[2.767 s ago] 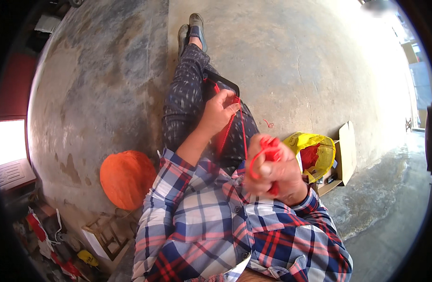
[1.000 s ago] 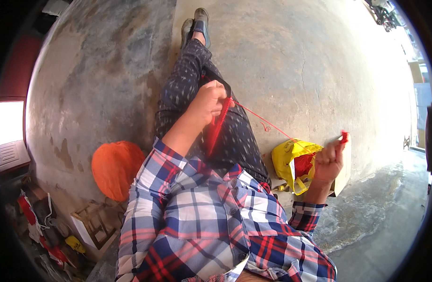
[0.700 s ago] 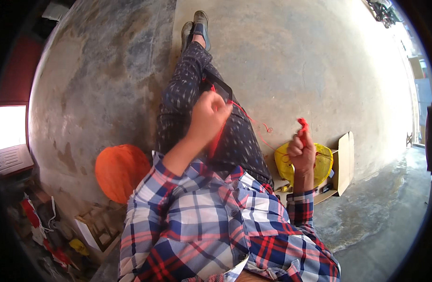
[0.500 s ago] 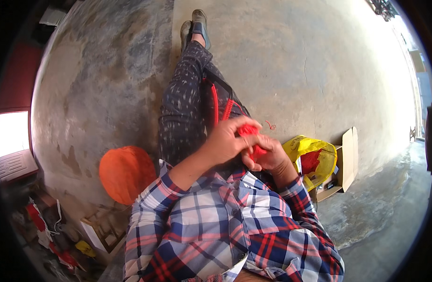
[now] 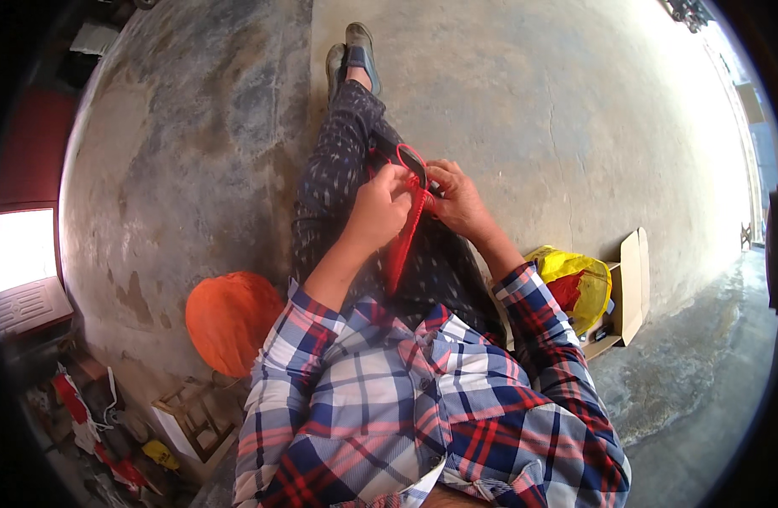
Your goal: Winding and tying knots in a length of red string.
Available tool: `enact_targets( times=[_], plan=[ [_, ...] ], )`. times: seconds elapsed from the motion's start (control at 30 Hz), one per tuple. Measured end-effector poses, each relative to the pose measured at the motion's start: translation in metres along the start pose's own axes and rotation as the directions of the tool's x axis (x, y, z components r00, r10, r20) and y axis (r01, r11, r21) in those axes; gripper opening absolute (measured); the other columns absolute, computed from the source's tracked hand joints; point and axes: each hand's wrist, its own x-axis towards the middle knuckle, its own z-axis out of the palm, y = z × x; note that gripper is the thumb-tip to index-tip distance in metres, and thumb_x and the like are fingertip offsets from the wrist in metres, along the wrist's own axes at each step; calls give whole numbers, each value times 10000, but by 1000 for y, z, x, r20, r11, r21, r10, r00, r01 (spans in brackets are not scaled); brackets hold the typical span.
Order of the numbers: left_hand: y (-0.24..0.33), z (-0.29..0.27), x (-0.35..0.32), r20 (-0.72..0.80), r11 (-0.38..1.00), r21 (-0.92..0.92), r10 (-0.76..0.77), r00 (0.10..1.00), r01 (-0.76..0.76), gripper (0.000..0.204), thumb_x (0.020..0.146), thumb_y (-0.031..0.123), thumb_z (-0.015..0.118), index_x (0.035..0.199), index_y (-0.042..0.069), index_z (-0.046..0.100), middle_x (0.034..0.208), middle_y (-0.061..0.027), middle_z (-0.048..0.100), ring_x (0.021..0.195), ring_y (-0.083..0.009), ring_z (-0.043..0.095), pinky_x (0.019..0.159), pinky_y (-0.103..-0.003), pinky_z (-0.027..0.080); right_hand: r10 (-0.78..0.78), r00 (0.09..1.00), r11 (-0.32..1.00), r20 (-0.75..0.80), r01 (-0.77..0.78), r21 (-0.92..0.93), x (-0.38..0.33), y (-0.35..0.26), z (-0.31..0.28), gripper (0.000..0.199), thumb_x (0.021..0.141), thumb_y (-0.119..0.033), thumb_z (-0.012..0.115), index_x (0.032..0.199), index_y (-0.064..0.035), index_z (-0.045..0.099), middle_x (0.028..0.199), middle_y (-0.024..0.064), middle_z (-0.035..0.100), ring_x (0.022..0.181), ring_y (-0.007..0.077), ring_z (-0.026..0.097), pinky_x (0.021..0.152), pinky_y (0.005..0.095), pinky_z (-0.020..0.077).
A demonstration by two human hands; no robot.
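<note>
red cord lies along your lap over the dark patterned trousers, its upper end looped near your knee. your left hand is pinched shut on it just beside the loop, and your right hand closes on the same spot from the other side. it looks light, limp and thin, likely to slip or tangle, so grip it close to the loop. you sit on a stained concrete floor; an orange bundle lies to your left, a yellow bag in a cardboard box to your right.
</note>
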Motion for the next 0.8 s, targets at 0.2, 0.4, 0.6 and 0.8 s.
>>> enact_targets(
  times=[0.2,0.4,0.6,0.8],
  plan=[
    [-6,9,-9,-27,983,-182,-21,999,16,236,878,8,602,1098,-48,538,970,-98,662,869,-133,623,783,-261,506,67,969,985,-236,-27,168,-24,10,-41,284,772,-77,709,1052,-47,677,1206,106,597,1084,220,562,921,353,444],
    [1,16,-13,18,953,-299,-37,999,41,225,883,39,644,1064,-46,542,872,-70,652,768,-95,608,698,-228,502,-204,979,219,6,39,975,-64,-110,-72,100,885,-104,555,869,-40,480,723,118,570,646,222,597,618,378,508],
    [-4,21,-7,20,931,-363,-40,999,44,190,888,24,624,1052,-36,549,843,-69,649,712,-94,598,663,-233,503,-489,825,-100,282,-375,922,-100,-177,-28,144,852,-118,586,873,-40,467,601,39,473,506,162,462,470,300,326],
    [-12,28,1,32,929,-366,-43,999,52,158,885,8,609,1032,-26,562,830,-68,645,687,-88,591,634,-232,496,-500,604,-57,620,-738,673,-110,-216,-7,290,928,-181,603,1112,23,510,648,-3,449,532,67,379,476,237,307]
  ],
)
